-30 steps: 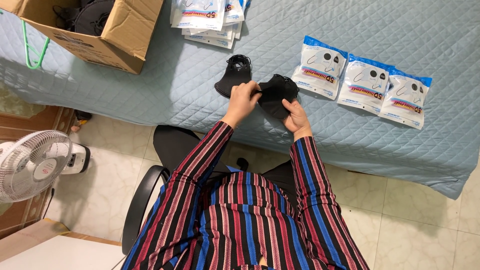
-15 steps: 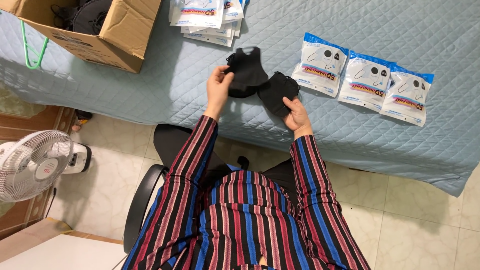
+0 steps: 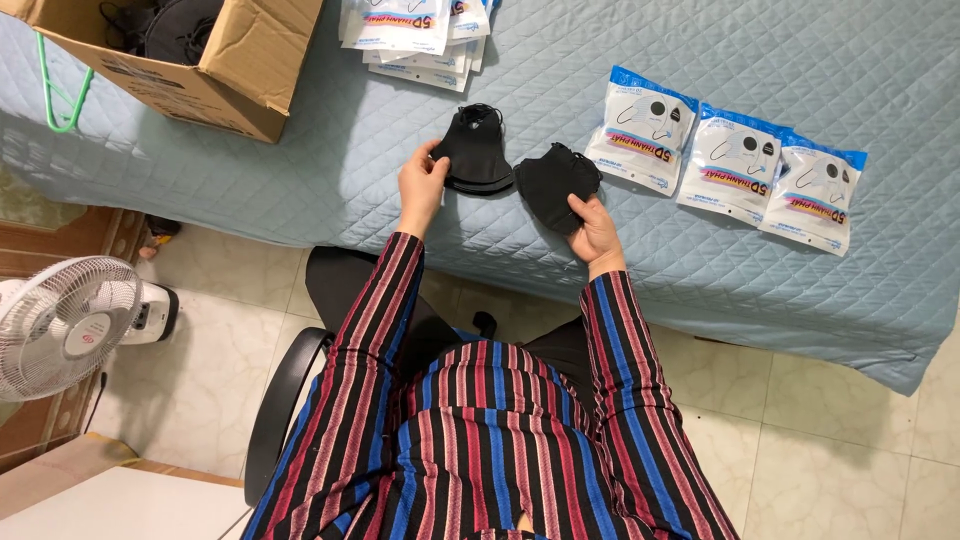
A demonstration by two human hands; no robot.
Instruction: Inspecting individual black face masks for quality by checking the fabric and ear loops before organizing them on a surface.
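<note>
the left hand point(image 3: 420, 188) is pinching a black mask stack point(image 3: 473, 152), now shifted left, apart from the black mask point(image 3: 552, 180) the right hand point(image 3: 596, 228) is gripping; fingertips partly hidden.

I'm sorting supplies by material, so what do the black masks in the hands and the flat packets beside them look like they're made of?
The black masks, one in the left hand and one in the right hand, look like soft matte fabric, probably non-woven: they fold and show no shine. The sealed packets look like thin glossy plastic film, since they catch highlights and wrinkle.
</note>
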